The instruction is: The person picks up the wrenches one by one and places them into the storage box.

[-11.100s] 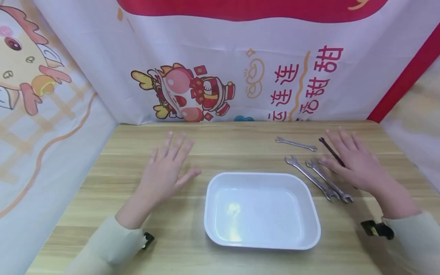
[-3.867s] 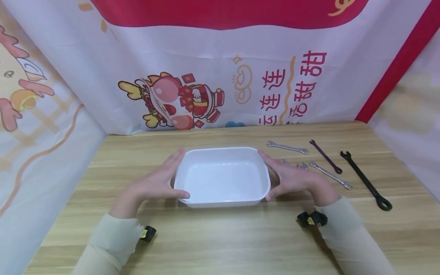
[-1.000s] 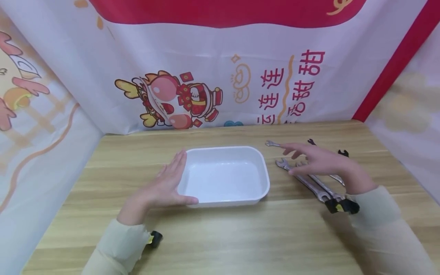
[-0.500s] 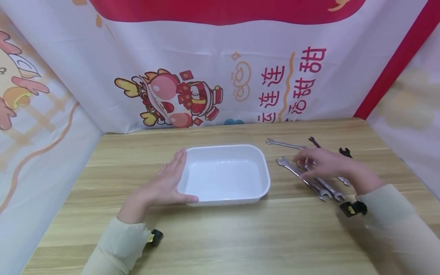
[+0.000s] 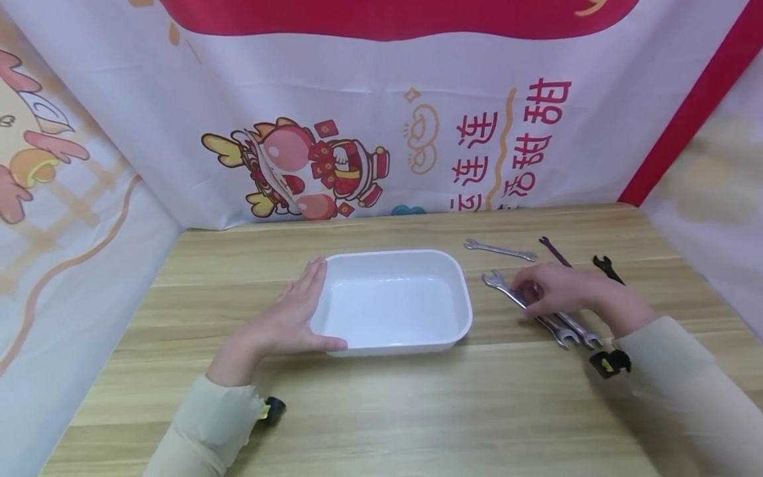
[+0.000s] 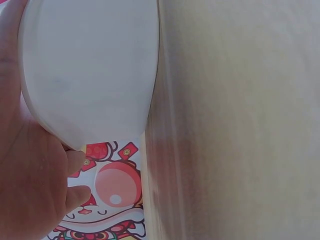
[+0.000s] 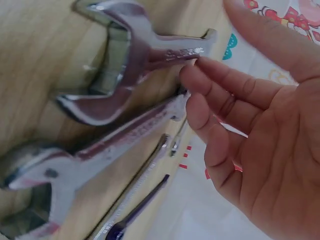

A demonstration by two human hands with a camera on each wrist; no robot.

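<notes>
A white rectangular tray (image 5: 390, 311) sits on the wooden table, with nothing in it. My left hand (image 5: 283, 321) holds its left end, thumb over the near rim and fingers along the left wall up to the far corner. On the right, two silver open-ended wrenches lie side by side. The larger silver wrench (image 5: 503, 287) is under my right hand (image 5: 563, 289), whose fingers are bent over its handle. In the right wrist view, the fingertips (image 7: 192, 75) are at that handle and the thumb (image 7: 272, 40) stands apart from it. The smaller silver wrench (image 7: 120, 132) is partly covered in the head view.
Behind the right hand lie a short silver wrench (image 5: 501, 249), a thin dark purple wrench (image 5: 554, 252) and a black wrench (image 5: 608, 268), the last partly hidden by the forearm. A printed white cloth (image 5: 369, 86) hangs at the table's back edge.
Both hands earlier gripped the tray, which stands further back than at first. My right hand then left it, moved right and lowered over the larger wrench. My left hand stays at the tray.
</notes>
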